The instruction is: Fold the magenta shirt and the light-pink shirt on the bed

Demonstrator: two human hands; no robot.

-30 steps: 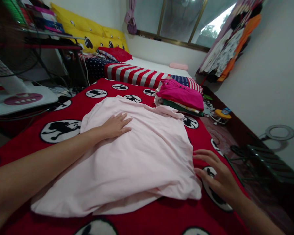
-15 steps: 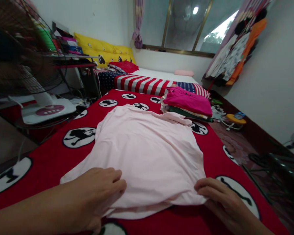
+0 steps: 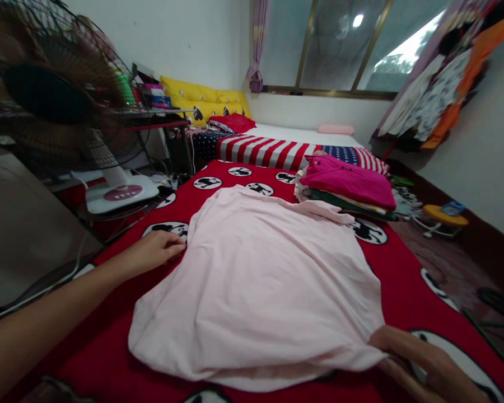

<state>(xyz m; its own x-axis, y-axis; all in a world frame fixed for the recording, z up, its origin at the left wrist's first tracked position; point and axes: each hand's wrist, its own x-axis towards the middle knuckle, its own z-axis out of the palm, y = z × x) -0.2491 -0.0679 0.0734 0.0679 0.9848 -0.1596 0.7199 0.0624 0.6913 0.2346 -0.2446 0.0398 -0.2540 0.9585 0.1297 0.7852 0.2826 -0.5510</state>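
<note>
left hand (image 3: 153,252) lying open, fingertips touching shirt's edge, gripping nothing | right hand (image 3: 428,364) resting at hem, pinch unclear | pale pink shirt (image 3: 252,291) hanging soft, light; hem nearest right hand for taking hold

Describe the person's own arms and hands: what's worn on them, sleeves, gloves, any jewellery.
The left forearm is bare, with no sleeve, watch or bracelet showing. The left hand and right hand wear no gloves, and no ring shows on the fingers. The right wrist is out of view.
</note>
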